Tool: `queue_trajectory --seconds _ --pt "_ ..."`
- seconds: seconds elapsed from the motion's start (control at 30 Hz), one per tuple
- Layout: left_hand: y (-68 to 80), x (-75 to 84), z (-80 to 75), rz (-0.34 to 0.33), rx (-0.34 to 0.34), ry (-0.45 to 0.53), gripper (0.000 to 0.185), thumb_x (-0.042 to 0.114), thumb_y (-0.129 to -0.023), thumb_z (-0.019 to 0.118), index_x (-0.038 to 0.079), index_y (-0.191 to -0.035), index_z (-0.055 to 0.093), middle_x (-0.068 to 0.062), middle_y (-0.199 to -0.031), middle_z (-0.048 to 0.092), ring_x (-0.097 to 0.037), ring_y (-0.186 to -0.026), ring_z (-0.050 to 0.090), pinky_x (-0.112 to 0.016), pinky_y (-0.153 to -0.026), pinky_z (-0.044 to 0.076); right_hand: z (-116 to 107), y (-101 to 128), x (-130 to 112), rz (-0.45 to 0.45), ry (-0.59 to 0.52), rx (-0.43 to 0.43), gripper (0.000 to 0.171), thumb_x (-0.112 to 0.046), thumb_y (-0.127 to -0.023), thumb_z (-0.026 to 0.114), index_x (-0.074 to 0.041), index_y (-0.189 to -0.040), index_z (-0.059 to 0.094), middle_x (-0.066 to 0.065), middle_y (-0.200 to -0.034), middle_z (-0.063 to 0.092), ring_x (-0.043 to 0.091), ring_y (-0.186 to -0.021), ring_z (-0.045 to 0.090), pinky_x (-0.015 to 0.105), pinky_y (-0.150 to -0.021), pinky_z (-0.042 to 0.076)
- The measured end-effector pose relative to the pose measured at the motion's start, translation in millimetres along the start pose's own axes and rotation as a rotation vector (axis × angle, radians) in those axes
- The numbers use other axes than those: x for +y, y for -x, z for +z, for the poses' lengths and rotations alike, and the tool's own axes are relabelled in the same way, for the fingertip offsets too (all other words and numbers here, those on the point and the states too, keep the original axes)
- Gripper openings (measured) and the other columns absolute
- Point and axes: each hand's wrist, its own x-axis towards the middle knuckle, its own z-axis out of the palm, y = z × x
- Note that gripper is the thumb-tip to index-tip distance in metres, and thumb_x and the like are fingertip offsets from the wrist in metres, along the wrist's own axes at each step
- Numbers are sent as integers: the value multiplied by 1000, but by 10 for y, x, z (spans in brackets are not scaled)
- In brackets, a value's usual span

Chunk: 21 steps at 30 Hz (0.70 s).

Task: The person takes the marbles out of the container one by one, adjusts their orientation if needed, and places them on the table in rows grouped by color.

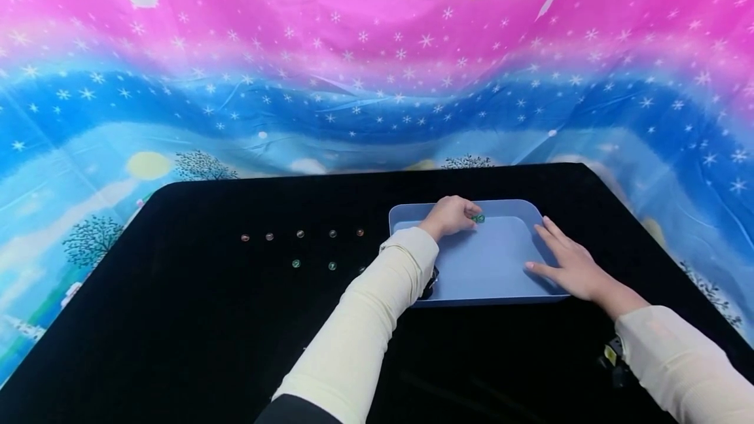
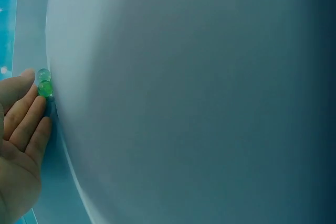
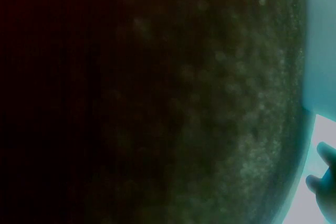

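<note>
Head view: the left hand [image 1: 450,216] pinched a green marble [image 1: 480,218] over the blue tray [image 1: 471,267] near the counter's far edge; the right hand [image 1: 568,264] lay flat, steadying the tray's right rim. Left wrist view: the marble [image 2: 45,88] sat at the fingertips [image 2: 31,103]; releasing low should stop bouncing. Right wrist view: mostly dark.

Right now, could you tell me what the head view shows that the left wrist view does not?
Only the head view shows the black table, the loose marbles on it, the right hand lying flat on the blue tray, and both sleeves. Only the left wrist view shows a second, clear marble beside the green one. Both show the left hand holding a green marble at its fingertips over the tray.
</note>
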Motion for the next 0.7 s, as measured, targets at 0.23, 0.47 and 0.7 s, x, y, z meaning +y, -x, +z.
queue_trajectory --seconds 0.23,0.47,0.7 --pt "15 3 0 -7 -6 -32 29 18 -78 64 18 -108 63 10 -102 61 -2 -89 55 -11 -70 40 -9 -2 2 -5 -5 -10 80 -43 -85 49 5 -136 8 20 -140 -9 44 -123 1 64 -87 10" --pt "20 -26 6 -20 -25 -45 28 16 -79 64 19 -106 64 10 -101 61 -2 -89 54 -11 -71 40 -11 1 1 -6 -7 -12 81 -43 -85 49 4 -136 8 20 -140 -9 44 -124 1 64 -87 9" --pt "-2 -32 20 7 -41 -132 24 19 -80 63 21 -103 65 11 -102 60 -3 -93 52 -14 -77 40 -4 11 1 0 -14 -12 81 -44 -85 49 3 -137 8 20 -141 -9 43 -124 0 65 -87 9"
